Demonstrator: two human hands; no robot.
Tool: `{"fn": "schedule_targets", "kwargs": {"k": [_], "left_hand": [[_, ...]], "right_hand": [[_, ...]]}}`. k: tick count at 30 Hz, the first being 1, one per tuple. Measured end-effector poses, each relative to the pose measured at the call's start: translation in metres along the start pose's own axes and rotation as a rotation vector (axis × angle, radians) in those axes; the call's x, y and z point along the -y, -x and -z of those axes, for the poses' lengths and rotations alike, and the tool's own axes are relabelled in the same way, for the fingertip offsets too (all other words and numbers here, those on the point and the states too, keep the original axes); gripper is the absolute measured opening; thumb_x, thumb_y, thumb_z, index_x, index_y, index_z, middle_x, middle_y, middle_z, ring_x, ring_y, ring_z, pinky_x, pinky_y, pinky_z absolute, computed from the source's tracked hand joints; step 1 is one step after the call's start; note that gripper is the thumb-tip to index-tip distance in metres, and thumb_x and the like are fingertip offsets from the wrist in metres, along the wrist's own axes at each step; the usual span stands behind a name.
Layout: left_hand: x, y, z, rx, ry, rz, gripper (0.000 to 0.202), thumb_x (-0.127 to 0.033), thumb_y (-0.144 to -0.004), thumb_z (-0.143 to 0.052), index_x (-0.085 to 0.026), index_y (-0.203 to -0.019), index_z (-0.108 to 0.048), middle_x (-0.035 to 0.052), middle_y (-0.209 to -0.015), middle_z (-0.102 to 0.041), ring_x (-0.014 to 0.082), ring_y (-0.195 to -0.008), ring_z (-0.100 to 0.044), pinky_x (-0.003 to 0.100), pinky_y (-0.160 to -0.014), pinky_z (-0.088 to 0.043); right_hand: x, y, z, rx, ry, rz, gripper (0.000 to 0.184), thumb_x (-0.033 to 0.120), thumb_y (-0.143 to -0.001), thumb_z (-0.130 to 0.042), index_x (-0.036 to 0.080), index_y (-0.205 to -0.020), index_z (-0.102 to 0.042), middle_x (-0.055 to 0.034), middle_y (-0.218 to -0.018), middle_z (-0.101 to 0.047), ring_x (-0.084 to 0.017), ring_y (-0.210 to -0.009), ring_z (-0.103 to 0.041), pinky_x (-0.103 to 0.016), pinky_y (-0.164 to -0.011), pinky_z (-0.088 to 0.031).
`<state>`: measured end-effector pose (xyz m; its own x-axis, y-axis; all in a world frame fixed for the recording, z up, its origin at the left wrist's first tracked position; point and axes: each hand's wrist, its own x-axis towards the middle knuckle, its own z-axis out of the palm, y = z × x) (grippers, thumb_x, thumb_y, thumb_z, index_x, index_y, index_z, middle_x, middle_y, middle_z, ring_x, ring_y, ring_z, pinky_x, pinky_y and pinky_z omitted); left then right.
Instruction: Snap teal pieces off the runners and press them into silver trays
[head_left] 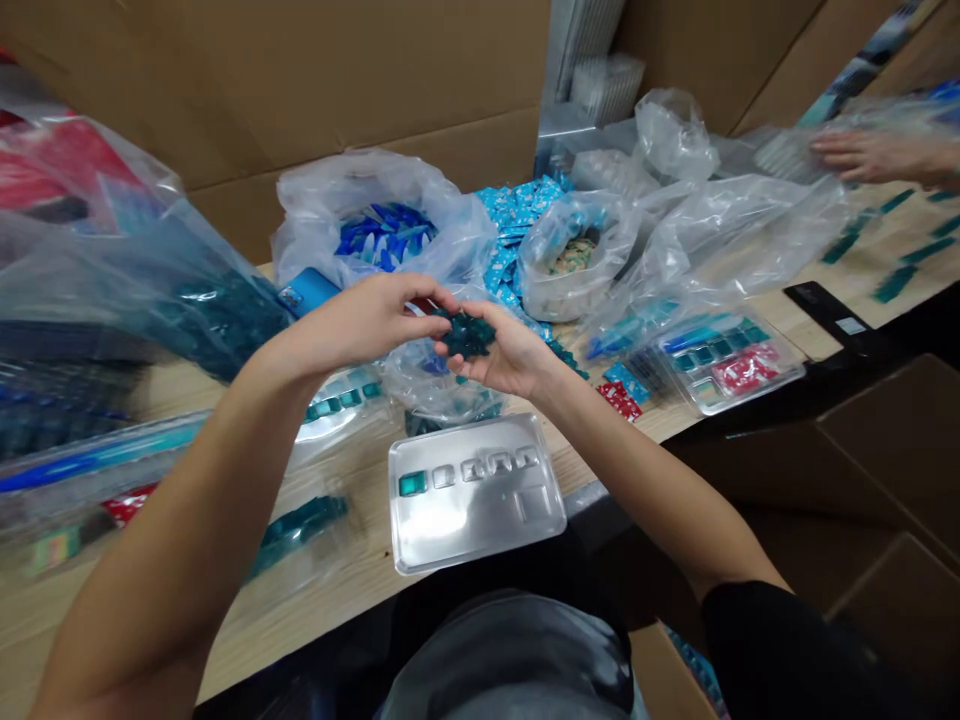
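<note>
My left hand point(360, 320) and my right hand point(506, 350) meet above the table, holding a clump of small dark teal pieces point(466, 335) between them. The clump rests against my right palm and fingers, and my left fingertips press on its side. Just below my hands lies a silver blister tray point(476, 520) with a row of square recesses. One teal piece sits in its leftmost recess. Behind my hands, a clear plastic bag point(382, 215) holds blue packets.
A co-worker's hand point(877, 155) reaches in at the upper right. Clear bags, loose blue sachets point(517, 230) and a second blister tray point(724, 360) crowd the wooden table point(360, 570). A large bag of teal pieces point(217, 310) lies at the left. Cardboard walls stand behind.
</note>
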<state>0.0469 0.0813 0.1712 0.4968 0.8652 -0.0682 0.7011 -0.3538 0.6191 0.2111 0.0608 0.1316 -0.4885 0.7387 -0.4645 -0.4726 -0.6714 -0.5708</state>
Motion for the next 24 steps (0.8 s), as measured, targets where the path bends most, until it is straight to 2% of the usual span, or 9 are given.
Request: {"fn": "schedule_targets", "kwargs": {"k": [5, 9, 11, 15, 18, 21, 24], "left_hand": [[0.006, 0.012, -0.014, -0.089, 0.102, 0.006, 0.033, -0.038, -0.078, -0.063, -0.019, -0.103, -0.068, 0.0043, -0.098, -0.071, 0.0214, -0.091, -0.066, 0.034, -0.086, -0.052], [0.000, 0.030, -0.023, -0.250, 0.314, 0.001, 0.033, -0.034, -0.077, -0.068, -0.018, -0.106, -0.067, 0.0053, -0.099, -0.071, 0.0203, -0.090, -0.068, 0.034, -0.084, -0.054], [-0.008, 0.044, -0.026, -0.300, 0.456, -0.011, 0.031, -0.031, -0.078, -0.071, -0.022, -0.108, -0.068, 0.0035, -0.096, -0.072, 0.0195, -0.088, -0.069, 0.033, -0.082, -0.055], [-0.019, 0.074, -0.033, -0.252, 0.781, -0.064, 0.019, -0.037, -0.080, -0.075, -0.032, -0.098, -0.074, -0.0008, -0.085, -0.072, 0.0152, -0.070, -0.068, 0.029, -0.067, -0.055], [-0.017, 0.094, -0.038, -0.264, 0.928, -0.113, 0.018, -0.045, -0.077, -0.077, -0.032, -0.089, -0.076, -0.0027, -0.075, -0.069, 0.0101, -0.059, -0.061, 0.022, -0.054, -0.050], [-0.010, 0.117, -0.045, -0.370, 0.829, -0.045, 0.016, -0.042, -0.077, -0.078, -0.029, -0.085, -0.075, -0.0030, -0.077, -0.069, 0.0080, -0.060, -0.060, 0.019, -0.052, -0.049], [-0.006, 0.141, -0.056, -0.413, 0.553, 0.020, 0.008, -0.029, -0.082, -0.074, -0.029, -0.090, -0.074, -0.0021, -0.084, -0.072, 0.0104, -0.070, -0.065, 0.020, -0.061, -0.054]], "right_hand": [[-0.002, 0.009, 0.002, 0.018, 0.054, 0.032, 0.024, 0.019, -0.095, -0.041, 0.015, -0.077, -0.056, -0.0001, -0.063, -0.063, -0.009, -0.053, -0.060, -0.015, -0.042, -0.039], [-0.002, 0.022, 0.004, 0.021, 0.064, 0.049, 0.017, 0.019, -0.092, -0.045, 0.016, -0.086, -0.060, 0.0019, -0.068, -0.064, -0.007, -0.051, -0.058, -0.014, -0.040, -0.037], [-0.002, 0.032, 0.007, 0.055, 0.084, 0.047, 0.016, 0.020, -0.091, -0.047, 0.016, -0.091, -0.063, 0.0022, -0.070, -0.064, -0.006, -0.051, -0.057, -0.014, -0.040, -0.036], [-0.006, 0.054, 0.012, 0.128, 0.193, 0.044, 0.018, 0.027, -0.087, -0.053, 0.017, -0.096, -0.065, -0.0002, -0.078, -0.066, -0.007, -0.054, -0.057, -0.016, -0.039, -0.035], [-0.011, 0.066, 0.016, 0.127, 0.277, 0.073, 0.023, 0.031, -0.087, -0.053, 0.017, -0.100, -0.066, -0.0023, -0.083, -0.067, -0.009, -0.054, -0.056, -0.017, -0.037, -0.031], [-0.017, 0.074, 0.021, 0.109, 0.336, 0.088, 0.024, 0.033, -0.088, -0.051, 0.018, -0.099, -0.066, -0.0032, -0.085, -0.068, -0.009, -0.054, -0.056, -0.018, -0.036, -0.030], [-0.022, 0.080, 0.026, 0.085, 0.300, 0.068, 0.021, 0.030, -0.089, -0.050, 0.019, -0.096, -0.066, -0.0022, -0.083, -0.067, -0.009, -0.054, -0.056, -0.017, -0.036, -0.032]]}}
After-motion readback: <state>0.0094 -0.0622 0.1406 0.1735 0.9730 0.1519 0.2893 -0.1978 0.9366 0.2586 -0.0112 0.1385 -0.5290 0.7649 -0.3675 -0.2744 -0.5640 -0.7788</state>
